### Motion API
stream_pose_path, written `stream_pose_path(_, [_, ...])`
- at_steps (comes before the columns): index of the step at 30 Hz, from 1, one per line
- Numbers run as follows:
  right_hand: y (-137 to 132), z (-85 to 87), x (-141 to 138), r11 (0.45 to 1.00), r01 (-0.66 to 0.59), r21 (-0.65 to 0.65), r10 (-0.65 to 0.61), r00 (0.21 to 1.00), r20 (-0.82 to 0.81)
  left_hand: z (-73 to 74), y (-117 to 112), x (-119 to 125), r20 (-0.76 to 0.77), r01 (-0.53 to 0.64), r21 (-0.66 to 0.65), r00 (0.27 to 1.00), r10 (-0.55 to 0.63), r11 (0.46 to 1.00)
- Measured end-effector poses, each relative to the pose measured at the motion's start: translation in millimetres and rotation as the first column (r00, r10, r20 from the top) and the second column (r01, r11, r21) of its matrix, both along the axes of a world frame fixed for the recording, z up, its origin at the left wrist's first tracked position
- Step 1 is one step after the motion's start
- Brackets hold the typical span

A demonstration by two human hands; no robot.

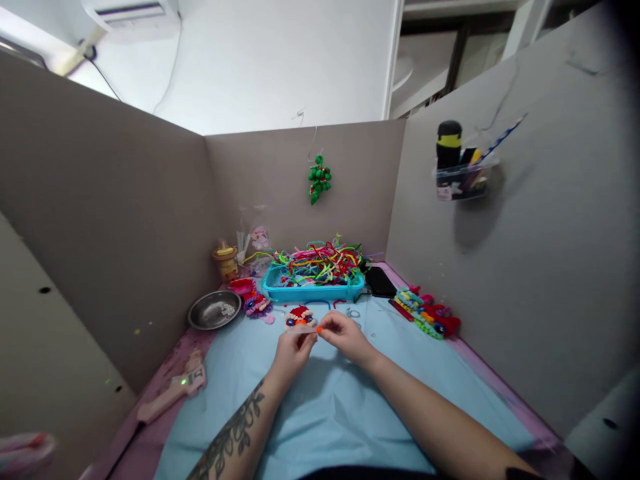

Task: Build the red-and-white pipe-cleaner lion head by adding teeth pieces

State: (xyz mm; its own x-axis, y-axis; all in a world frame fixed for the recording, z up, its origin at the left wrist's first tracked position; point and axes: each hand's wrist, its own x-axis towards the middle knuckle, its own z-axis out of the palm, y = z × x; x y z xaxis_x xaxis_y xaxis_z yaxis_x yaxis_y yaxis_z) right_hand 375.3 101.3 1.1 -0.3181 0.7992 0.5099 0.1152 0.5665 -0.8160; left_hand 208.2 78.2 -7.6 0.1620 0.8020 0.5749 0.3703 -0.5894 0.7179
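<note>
My left hand (293, 350) is closed in a pinch on a thin whitish strip (305, 330) that points right. The fingers of my right hand (347, 339) are pinched on a small orange piece (319, 329), which meets the strip's tip or lies right beside it; I cannot tell which. Just behind my hands lies a red and cream fuzzy figure (301, 313) with blue eyes, its lower part hidden by my left hand. Both hands are held above a light blue cloth (330, 400).
A turquoise tray (315, 293) heaped with coloured pipe cleaners (325, 262) stands behind. At left are a metal bowl (214, 311) and a pink glue gun (175, 392). To the right lie a black phone (380, 281) and fuzzy figures (430, 313). Grey panels (300, 220) enclose the table.
</note>
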Motion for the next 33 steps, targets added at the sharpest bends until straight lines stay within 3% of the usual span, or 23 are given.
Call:
stream_pose_path(5, [-6.0, -1.6, -7.0, 0.941, 0.135, 0.312, -0.151, 0.988, 0.027, 1.1, 0.3, 2.8, 0.101, -0.028, -0.101, 0.994, 0.038, 0.994])
stream_pose_path(8, [-9.0, -2.7, -11.6, 0.889, 0.165, 0.427, -0.196, 0.980, 0.030, 5.1, -1.5, 3.0, 0.118, -0.045, -0.115, 0.991, 0.059, 0.992])
stream_pose_path(16, [-15.8, 4.0, -9.0, 0.898, 0.096, 0.429, -0.135, 0.989, 0.060, 10.2, -3.8, 0.5, 0.168, 0.019, -0.067, 0.986, -0.007, 0.998])
stream_pose_path(24, [-13.5, 3.2, -7.6, 0.849, 0.076, 0.523, -0.151, 0.983, 0.102, 7.2, -2.1, -2.1, 0.151, -0.017, -0.030, 0.988, 0.021, 0.999])
stream_pose_path(33, [-9.3, -6.4, -3.1, 0.803, 0.071, 0.592, -0.229, 0.954, 0.196, 2.9, 0.0, -3.3, 0.153, 0.025, -0.063, 0.988, -0.015, 0.998])
